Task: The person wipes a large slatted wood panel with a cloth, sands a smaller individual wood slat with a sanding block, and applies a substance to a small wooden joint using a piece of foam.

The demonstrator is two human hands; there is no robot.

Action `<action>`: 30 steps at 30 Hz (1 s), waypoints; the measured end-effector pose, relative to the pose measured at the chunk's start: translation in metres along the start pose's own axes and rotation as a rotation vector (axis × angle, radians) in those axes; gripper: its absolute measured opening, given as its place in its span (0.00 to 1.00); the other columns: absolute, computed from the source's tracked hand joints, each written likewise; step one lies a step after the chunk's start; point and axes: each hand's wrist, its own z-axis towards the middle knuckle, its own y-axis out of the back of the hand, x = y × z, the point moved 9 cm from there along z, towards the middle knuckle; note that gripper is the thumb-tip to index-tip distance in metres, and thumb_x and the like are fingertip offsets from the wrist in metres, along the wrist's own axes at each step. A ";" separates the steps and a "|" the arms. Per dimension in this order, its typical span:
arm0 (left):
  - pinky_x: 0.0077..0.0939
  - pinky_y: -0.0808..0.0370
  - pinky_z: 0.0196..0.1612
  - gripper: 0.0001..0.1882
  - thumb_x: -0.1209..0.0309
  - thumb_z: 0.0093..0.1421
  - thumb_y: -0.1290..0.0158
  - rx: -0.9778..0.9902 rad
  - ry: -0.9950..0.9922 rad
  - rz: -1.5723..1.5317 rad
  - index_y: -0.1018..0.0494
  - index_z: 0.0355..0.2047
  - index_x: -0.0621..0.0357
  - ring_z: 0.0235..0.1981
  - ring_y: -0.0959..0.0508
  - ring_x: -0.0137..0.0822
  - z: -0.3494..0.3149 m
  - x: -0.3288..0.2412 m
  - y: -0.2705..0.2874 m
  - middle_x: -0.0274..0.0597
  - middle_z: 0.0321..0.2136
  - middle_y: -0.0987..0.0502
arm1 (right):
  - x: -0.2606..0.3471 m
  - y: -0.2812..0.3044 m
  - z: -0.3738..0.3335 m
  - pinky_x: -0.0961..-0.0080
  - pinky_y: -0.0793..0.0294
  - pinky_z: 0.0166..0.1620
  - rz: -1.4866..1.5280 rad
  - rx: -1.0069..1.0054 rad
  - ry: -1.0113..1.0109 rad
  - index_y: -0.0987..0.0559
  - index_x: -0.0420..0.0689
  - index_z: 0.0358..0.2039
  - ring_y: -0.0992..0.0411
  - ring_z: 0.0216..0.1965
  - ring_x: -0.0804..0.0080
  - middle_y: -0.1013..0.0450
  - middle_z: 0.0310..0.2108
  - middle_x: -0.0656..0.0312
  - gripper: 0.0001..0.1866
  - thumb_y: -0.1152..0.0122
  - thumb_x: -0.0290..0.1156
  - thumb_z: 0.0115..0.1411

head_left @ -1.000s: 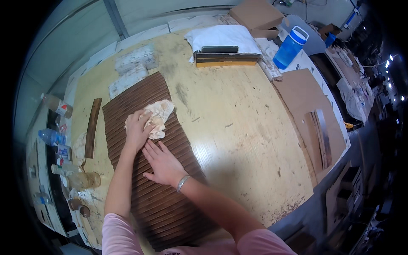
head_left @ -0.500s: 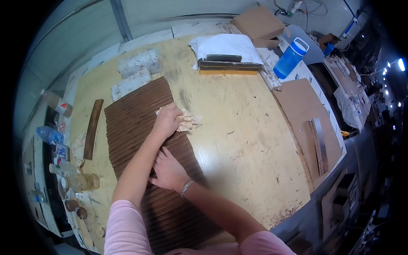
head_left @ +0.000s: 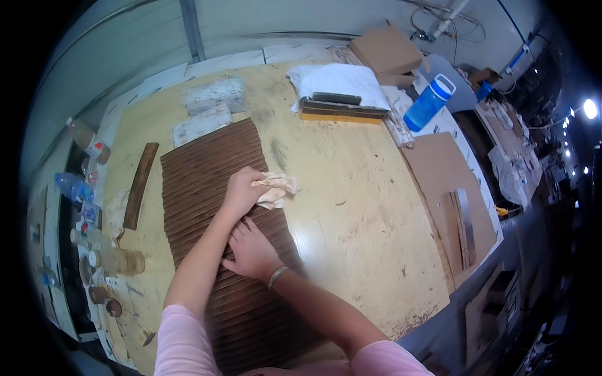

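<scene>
Flanking the hands [head_left: 242, 192], left clutching cloth [head_left: 277, 188], right [head_left: 253, 252] flat on slats [head_left: 207, 182], are bottles [head_left: 119, 262], cardboard [head_left: 436, 164].

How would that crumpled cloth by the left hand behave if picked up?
The crumpled cloth would probably hang floppy, since it bunches into soft folds at the left hand. It is likely light, looking thin and small against the ridged brown panel. It seems unlikely to roll, lying in an uneven heap.

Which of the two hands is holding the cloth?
The left hand, gripping the crumpled cloth. The right hand, with a bracelet at its wrist, only rests on the brown ridged panel.
</scene>
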 end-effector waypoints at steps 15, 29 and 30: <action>0.58 0.52 0.71 0.35 0.51 0.67 0.53 -0.043 0.310 0.765 0.42 0.69 0.55 0.72 0.48 0.44 -0.143 0.060 0.080 0.47 0.71 0.46 | 0.012 0.035 -0.055 0.65 0.26 0.50 0.549 0.104 -0.341 0.22 0.42 0.48 0.23 0.42 0.54 0.23 0.37 0.47 0.18 0.36 0.33 0.59; 0.57 0.51 0.71 0.34 0.49 0.66 0.51 -0.093 0.312 0.750 0.39 0.67 0.53 0.72 0.47 0.43 -0.143 0.060 0.088 0.44 0.71 0.45 | -0.073 0.067 0.070 0.60 0.28 0.44 0.061 -0.438 -0.227 0.18 0.42 0.34 0.28 0.40 0.53 0.28 0.36 0.53 0.07 0.36 0.30 0.56; 0.58 0.51 0.71 0.34 0.49 0.66 0.51 -0.093 0.302 0.755 0.38 0.67 0.53 0.71 0.47 0.43 -0.141 0.059 0.086 0.44 0.70 0.44 | -0.062 0.063 0.083 0.59 0.29 0.44 0.068 -0.437 -0.132 0.18 0.43 0.34 0.29 0.40 0.53 0.28 0.35 0.53 0.07 0.37 0.28 0.54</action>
